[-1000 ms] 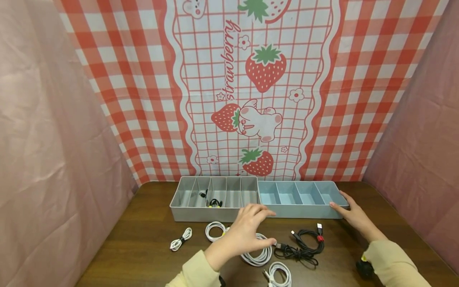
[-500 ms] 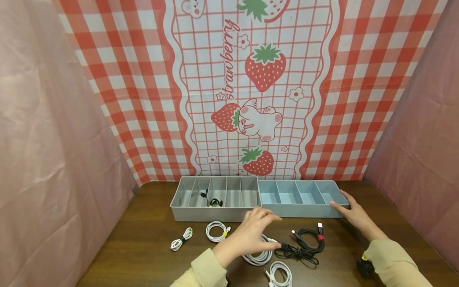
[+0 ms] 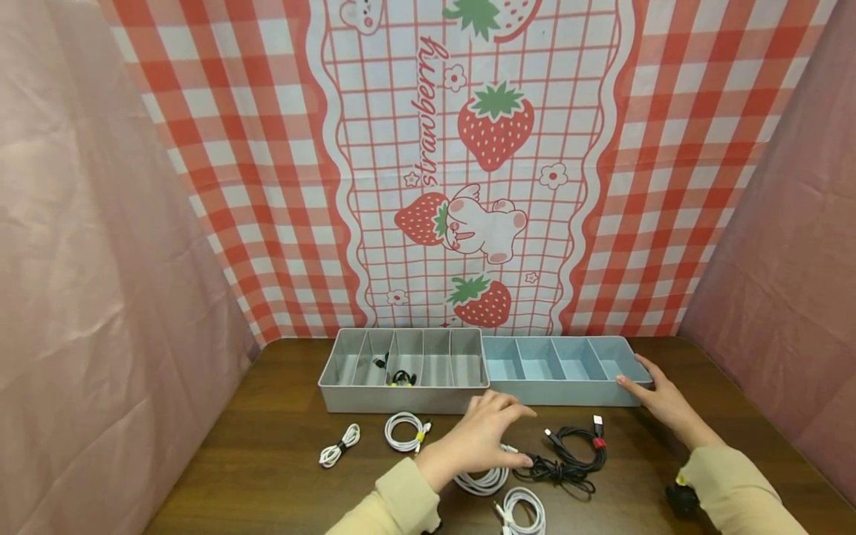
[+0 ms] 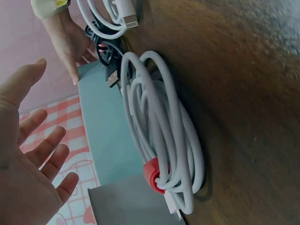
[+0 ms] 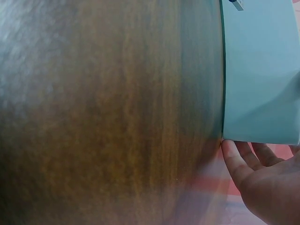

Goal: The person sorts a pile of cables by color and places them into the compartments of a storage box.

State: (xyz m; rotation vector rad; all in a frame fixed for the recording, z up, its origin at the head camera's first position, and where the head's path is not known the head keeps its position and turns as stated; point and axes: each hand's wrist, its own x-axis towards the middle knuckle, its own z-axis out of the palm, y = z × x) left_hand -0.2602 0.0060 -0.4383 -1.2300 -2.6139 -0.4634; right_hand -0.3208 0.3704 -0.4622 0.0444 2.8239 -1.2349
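In the head view my left hand hovers with spread, loosely bent fingers over a coiled white cable, which it partly covers. The left wrist view shows this coil's red tie and the hand apart from it. My right hand rests at the right end of a light blue divided organizer box, thumb near its front corner. In the right wrist view extended fingers press along the box's end wall. Left of the blue box stands a grey divided box with black cables inside.
Two black cables lie right of my left hand: a red-tied one and a bundled one. More white cables lie about: a small bundle, a yellow-tied coil and a front coil. A strawberry-print cloth hangs behind.
My left hand has drifted to the right and slightly toward the front, uncovering the yellow-tied white coil. The right hand stays at the blue box's end.
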